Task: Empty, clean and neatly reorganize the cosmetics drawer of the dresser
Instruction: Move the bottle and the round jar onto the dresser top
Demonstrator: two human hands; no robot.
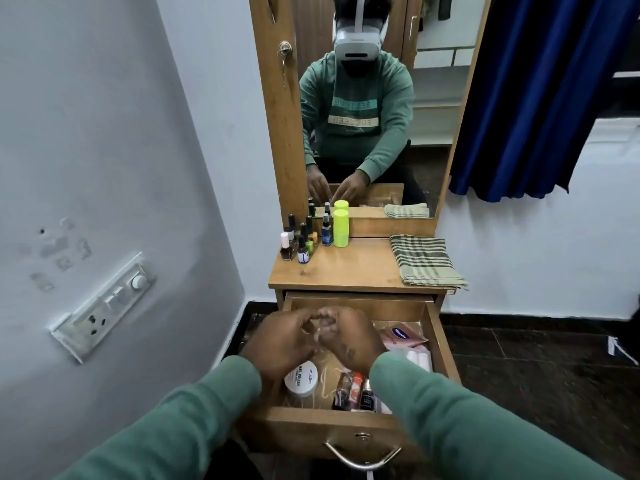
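The wooden drawer [445, 344] of the dresser stands pulled out in front of me. Over its middle, my left hand [280, 344] and my right hand [353, 337] meet, both closed on a small clear plastic item [323, 327] that is blurred. Inside the drawer lie a white round nail polish remover tub [302, 377], small dark bottles [356, 393], a pink sachet [401, 336] and white tubes [420, 358]. On the dresser top [346, 271] stand several nail polish bottles [298, 242], a blue spray bottle [326, 230] and a neon green container [340, 227].
A folded striped cloth [426, 259] lies on the right of the dresser top. A mirror [374, 98] rises behind it. A white wall with a switch panel [104, 306] is close on the left. A blue curtain [540, 91] hangs at the right. The drawer handle [362, 457] is nearest me.
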